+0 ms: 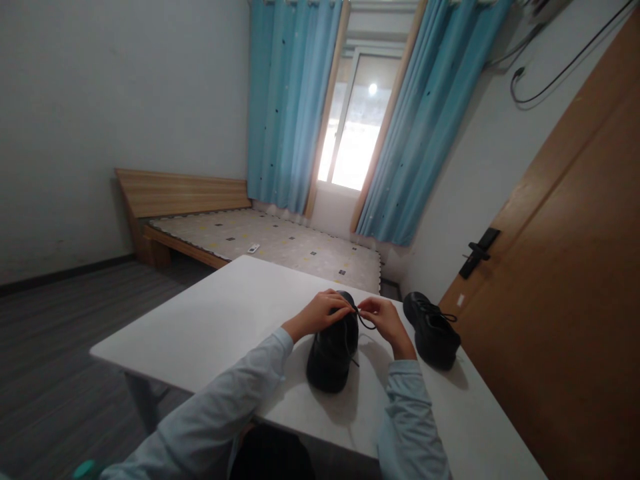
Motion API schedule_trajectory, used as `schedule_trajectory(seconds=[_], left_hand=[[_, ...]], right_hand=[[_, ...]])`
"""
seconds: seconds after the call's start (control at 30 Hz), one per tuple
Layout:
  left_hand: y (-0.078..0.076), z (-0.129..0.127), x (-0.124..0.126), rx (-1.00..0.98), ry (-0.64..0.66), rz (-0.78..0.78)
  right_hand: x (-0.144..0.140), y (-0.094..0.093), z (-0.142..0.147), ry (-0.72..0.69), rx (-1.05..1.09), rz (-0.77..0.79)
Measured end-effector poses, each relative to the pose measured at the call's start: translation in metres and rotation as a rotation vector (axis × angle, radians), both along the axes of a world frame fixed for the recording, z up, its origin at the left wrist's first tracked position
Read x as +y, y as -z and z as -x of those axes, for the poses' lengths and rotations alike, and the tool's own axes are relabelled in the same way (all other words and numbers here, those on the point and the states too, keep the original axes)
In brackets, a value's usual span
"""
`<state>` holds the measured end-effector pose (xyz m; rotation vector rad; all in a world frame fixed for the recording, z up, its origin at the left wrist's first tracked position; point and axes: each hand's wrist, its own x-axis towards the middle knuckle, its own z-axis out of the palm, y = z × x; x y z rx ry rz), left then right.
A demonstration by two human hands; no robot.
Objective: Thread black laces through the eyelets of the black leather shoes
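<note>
A black shoe (330, 357) rests on the white table in front of me, its heel toward me and its toe pointing away. My left hand (323, 312) lies over the shoe's lacing area, with its fingertips closed near the laces. On the shoe's right side my right hand (381, 315) pinches a black shoelace (367, 325), which bends in a loop below the fingers. Another lace end hangs down the shoe's right side. The fingertips of both hands almost meet above the shoe. Farther right stands a second black shoe (433, 333), laced, with no hand on it.
The white table (200, 327) reaches left and forward. Beyond it is a bed (280, 233) with a wooden headboard and a small white object (253, 249) on the mattress. Blue curtains (295, 100) flank a bright window. A brown door (560, 267) with a black handle stands to the right.
</note>
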<state>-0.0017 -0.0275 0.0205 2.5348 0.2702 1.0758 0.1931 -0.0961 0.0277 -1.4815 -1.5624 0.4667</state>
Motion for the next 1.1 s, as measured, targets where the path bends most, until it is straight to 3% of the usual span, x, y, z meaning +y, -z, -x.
schedule_trajectory(seconds=[0.37,0.73,0.83,1.1], left_hand=[[0.001,-0.003,0.003,-0.022,-0.105,0.017],[0.003,-0.002,0.004,0.004,-0.182,-0.053],[0.002,-0.003,0.004,0.018,-0.21,-0.048],[-0.003,-0.01,0.004,0.082,-0.31,0.07]], right_hand=[[0.002,0.0,0.005,0.068,-0.035,-0.024],[0.0,0.006,-0.014,-0.069,-0.009,0.112],[0.001,0.007,-0.013,-0.044,-0.039,0.114],[-0.001,0.0,-0.005,0.025,-0.2,0.047]])
